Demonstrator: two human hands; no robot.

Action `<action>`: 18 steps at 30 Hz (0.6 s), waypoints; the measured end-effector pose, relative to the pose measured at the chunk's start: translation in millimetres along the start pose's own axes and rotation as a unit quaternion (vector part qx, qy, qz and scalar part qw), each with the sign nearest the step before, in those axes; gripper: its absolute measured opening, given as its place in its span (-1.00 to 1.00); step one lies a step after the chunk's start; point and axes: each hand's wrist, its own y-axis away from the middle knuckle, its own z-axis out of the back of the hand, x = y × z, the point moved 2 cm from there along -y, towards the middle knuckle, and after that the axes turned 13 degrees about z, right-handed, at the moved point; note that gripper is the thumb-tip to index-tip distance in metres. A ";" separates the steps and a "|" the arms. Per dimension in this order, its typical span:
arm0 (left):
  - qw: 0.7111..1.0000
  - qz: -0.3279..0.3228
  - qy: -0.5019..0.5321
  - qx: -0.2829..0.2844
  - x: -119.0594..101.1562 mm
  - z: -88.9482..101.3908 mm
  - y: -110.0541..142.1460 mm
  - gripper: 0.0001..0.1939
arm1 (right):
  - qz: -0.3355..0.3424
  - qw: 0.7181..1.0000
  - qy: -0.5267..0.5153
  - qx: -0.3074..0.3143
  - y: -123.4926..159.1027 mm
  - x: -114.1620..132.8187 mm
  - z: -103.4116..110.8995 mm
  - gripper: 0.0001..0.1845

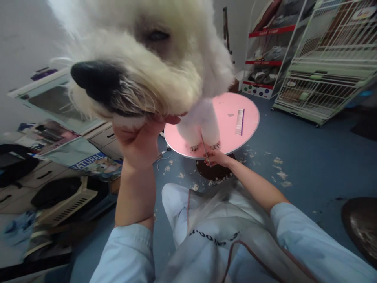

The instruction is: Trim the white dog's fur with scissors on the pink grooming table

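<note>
A white fluffy dog (188,51) stands on a round pink table (225,139), its head large and close in front of me. My left hand (138,141) is closed under its chin and muzzle; part of the fingers is hidden by the fur. Lower down, my right hand (218,157) is closed around a pair of scissors (204,144). The thin blades point upward by the dog's front legs, just above its paws. On the table's right side lies a comb (240,122) with a purple edge.
Stacked white and green cages (321,82) and a shelf rack (265,63) stand at the back right. Drawers (44,175) and a cluttered cabinet line the left. Fur clippings (282,176) litter the blue floor. A brown round stool (361,224) is at the right edge.
</note>
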 end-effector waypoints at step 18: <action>0.998 -0.031 0.008 0.061 -2.1 -6.4 4.6 -0.75 | -0.061 0.997 0.028 0.024 20.9 -11.7 17.9 -0.57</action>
